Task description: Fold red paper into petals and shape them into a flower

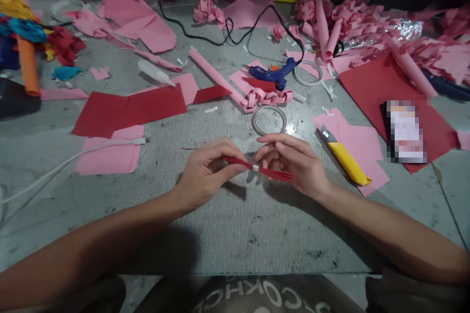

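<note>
My left hand (211, 171) pinches a narrow, pleated red paper strip (274, 174) between thumb and fingers. A small white band, perhaps tape, wraps the strip's middle, and the layers fan out a little toward both ends. Just behind its right half is my right hand (293, 159), with the index finger stretched out and the other fingers loosely bent and apart. Whether the right palm touches the strip's end I cannot tell. Beyond my hands lie a roll of clear tape (254, 120) and a pink paper chain (270, 96).
A yellow utility knife (347, 160) rests on pink paper at right, near a phone (407, 131) on red paper (367, 85). A blue glue gun (273, 74) trails a black cord (183, 29). At left are red sheets (132, 110) and a white cable (66, 162). Crumpled pink paper (348, 19) lines the back.
</note>
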Motion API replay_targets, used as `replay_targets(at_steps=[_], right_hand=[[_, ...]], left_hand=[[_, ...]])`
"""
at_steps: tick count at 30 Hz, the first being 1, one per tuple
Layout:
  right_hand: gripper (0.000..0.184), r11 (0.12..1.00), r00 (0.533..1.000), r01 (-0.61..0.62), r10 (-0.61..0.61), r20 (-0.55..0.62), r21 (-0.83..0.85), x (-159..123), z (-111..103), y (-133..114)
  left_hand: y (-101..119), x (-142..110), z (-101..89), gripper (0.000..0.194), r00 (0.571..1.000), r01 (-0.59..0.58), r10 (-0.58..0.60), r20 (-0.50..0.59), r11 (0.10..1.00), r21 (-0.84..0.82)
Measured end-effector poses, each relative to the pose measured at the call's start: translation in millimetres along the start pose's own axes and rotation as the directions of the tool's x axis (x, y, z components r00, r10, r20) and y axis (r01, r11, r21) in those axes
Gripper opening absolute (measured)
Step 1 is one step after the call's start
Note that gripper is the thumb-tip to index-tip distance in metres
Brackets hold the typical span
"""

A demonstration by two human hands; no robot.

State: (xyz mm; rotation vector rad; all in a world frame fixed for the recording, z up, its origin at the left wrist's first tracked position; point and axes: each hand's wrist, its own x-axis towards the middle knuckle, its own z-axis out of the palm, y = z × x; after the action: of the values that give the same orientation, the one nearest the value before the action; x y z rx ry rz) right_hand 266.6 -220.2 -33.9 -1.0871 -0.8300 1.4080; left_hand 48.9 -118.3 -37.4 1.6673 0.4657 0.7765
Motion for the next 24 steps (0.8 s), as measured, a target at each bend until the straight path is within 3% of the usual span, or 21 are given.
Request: replay_targets(at_steps=[2,5,8,17,24], right_hand=[[0.024,0.995,0.997,-0.008,0.016,0.08,-0.099,0,-1,-3],[0.022,0.969,0.982,0.004,0.042,0.182,-0.245,-1,-1,-5],[0.019,0.967,0.976,0.017,0.039,0.216,-0.252,-1,0,-4],[0.03,0.983,0.995,0.0,0.019,0.098,-0.185,0,6,2],[0.038,0.997,0.992,0.048,-0.041,0.121,-0.055,4,5,6]], left_hand=[[0,0,0.0,0.004,0.998,0.032,-0.032,0.051,0.999,-0.007],[-1,0,1.2,0.014,0.995,0.094,-0.092,0.037,0.994,-0.055],[-2,0,2.8,0.026,0.992,0.122,-0.12,0.022,0.989,-0.087],[-7,-6,1.5,0.033,0.991,0.132,-0.132,0.01,0.991,-0.027],[-3,-4,5.5,0.029,0.995,0.097,-0.098,0.019,0.993,0.062]])
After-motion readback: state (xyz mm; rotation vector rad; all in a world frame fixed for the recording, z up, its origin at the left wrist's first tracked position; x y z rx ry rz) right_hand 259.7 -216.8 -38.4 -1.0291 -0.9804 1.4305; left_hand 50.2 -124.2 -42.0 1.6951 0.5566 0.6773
